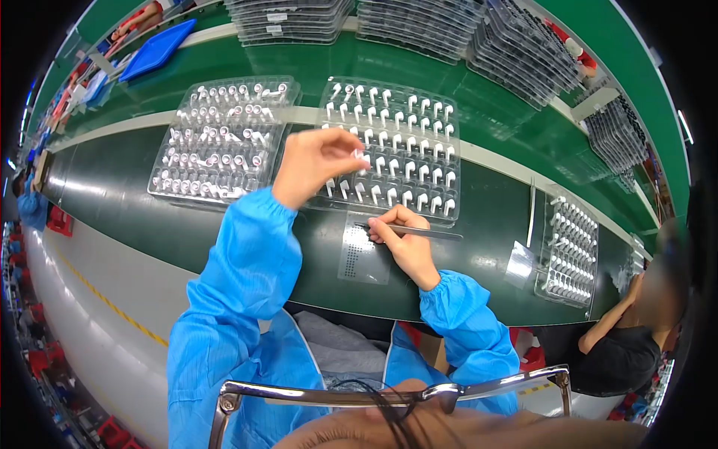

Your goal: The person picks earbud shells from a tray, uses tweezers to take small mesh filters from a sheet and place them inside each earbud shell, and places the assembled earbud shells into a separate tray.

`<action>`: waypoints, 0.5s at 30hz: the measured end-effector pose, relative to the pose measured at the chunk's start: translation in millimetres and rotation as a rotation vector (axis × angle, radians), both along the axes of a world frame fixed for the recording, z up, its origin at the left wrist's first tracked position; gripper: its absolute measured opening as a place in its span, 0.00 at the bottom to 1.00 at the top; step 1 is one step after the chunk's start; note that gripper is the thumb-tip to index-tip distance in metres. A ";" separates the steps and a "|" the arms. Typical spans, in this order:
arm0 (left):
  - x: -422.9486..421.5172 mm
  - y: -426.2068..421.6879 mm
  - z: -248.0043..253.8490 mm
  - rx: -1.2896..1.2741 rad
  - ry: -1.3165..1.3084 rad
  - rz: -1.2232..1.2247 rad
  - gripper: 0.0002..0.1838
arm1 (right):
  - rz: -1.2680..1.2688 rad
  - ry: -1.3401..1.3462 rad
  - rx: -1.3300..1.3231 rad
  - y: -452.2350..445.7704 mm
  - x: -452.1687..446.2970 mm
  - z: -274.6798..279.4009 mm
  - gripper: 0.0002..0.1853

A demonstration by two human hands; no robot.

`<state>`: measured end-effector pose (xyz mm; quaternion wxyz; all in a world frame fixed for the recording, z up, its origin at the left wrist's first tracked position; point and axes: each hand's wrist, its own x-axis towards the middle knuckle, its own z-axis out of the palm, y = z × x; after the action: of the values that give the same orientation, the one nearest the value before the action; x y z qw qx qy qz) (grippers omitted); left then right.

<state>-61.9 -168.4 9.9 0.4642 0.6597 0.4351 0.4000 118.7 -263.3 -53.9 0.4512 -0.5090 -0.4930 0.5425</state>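
white earpiece [365, 160] is pinched by left hand [315, 161], tweezers [441, 235] by right hand [407, 244]; dots [351, 258] remain on sheet [375, 263], work judged unfinished.

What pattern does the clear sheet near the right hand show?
The clear sheet has rows of small dark dots; see head view.

the left arm [243, 262] reaches well forward, its wrist [288, 193] angled toward the right. the left hand [318, 157] is slightly blurred, thumb and fingertips brought together in a pinch. the right arm [467, 307] is bent and extends less far, the right hand [405, 241] nearer the body, turned inward, its fingers curled in against the thumb.
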 end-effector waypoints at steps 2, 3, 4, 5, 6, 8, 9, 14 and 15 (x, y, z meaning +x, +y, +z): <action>10.7 25.3 10.2 0.088 0.127 -0.004 0.10 | -0.001 -0.005 0.017 -0.9 -0.7 -3.8 0.07; 16.7 40.7 11.6 0.121 0.146 -0.002 0.10 | 0.001 -0.016 0.029 -0.7 -0.8 -5.1 0.07; 23.4 57.5 10.5 0.154 0.163 0.000 0.10 | 0.001 -0.029 0.042 -0.7 -0.6 -5.0 0.07; 31.0 73.3 9.7 0.160 0.165 -0.002 0.10 | -0.001 -0.027 0.048 -1.0 -0.6 -3.9 0.07; 38.9 88.7 8.7 0.219 0.228 0.006 0.10 | -0.002 -0.023 0.058 -1.1 -0.8 -2.5 0.07; 51.8 115.1 2.2 0.282 0.294 0.010 0.10 | -0.004 -0.014 0.074 -1.7 -1.0 -0.5 0.07; 58.2 127.4 -2.4 0.321 0.341 0.021 0.09 | -0.011 -0.010 0.079 -1.6 -0.9 -1.0 0.07; 81.5 148.9 -3.2 0.537 0.702 0.010 0.08 | 0.005 -0.034 0.129 1.4 0.1 -5.9 0.08; 85.3 150.7 -4.0 0.602 0.836 -0.007 0.07 | 0.008 -0.040 0.138 1.3 -0.1 -6.1 0.08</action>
<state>23.4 -17.8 5.8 0.0415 0.8690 0.4469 0.2082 118.6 -262.0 -60.0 0.4729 -0.4856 -0.5403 0.4986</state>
